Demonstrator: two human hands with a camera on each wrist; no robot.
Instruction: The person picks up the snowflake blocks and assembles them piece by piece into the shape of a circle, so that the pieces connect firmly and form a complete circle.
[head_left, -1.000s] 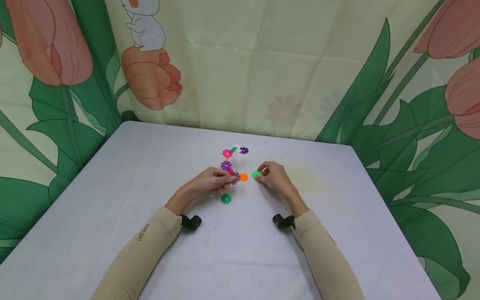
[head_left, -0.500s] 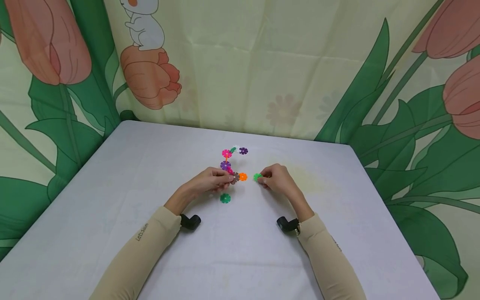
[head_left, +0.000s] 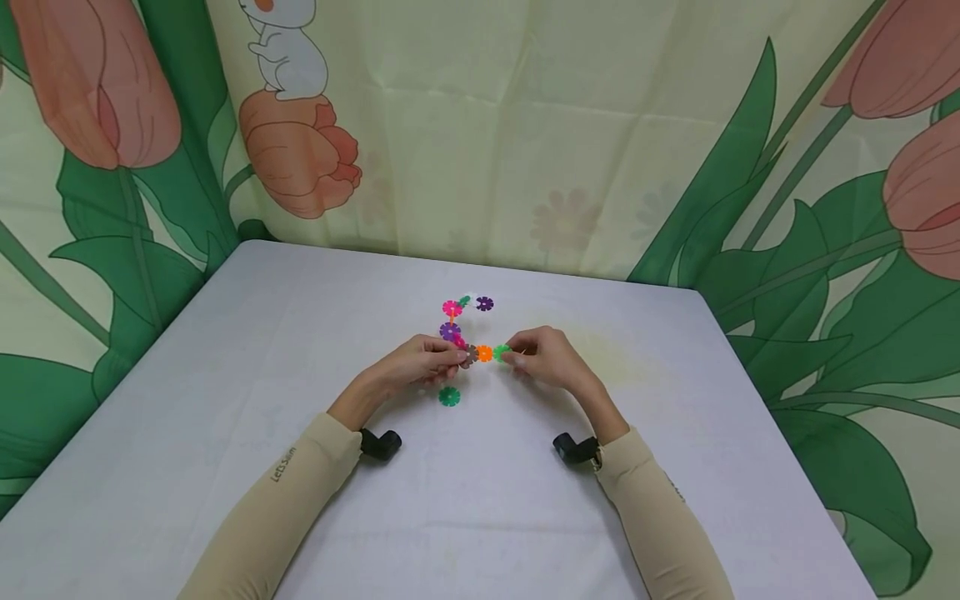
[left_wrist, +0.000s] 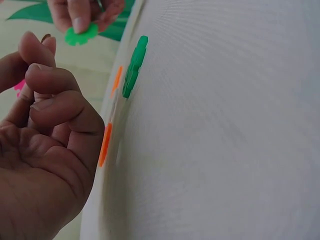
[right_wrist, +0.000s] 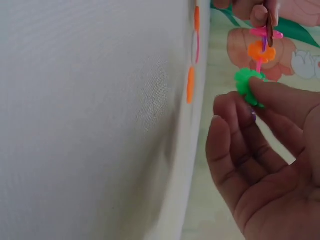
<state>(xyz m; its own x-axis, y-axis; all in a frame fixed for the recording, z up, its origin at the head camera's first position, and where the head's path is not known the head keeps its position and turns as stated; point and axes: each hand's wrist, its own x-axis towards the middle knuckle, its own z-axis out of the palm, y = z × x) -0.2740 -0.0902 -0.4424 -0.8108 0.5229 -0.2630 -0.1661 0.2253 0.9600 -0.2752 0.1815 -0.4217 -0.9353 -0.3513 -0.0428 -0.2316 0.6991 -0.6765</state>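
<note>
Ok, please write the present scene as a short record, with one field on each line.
Left hand: pinches grey-brown disc
Right hand: pinches light green disc
Joint: light green disc beside orange disc; whether attached, cannot tell
Dark green disc: on table, nearer the person than orange disc
Backdrop: printed with tulips

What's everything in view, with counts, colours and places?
Table: 1, pale, foreground
Orange disc: 1, orange, centre
Green disc: 1, light green, right of orange
Brown disc: 1, brown, left of orange
Chain discs: at least 7, pink, purple, orange, green, white, farther back
Loose disc: 1, dark green, on table
Edge-on pieces: 2, orange, on table
Backdrop: 1, cream tulip print, behind
Wrist cameras: 2, black, wrists
Sleeves: 2, beige, forearms
Left hand: 1, pinching brown disc
Right hand: 1, pinching green disc
</note>
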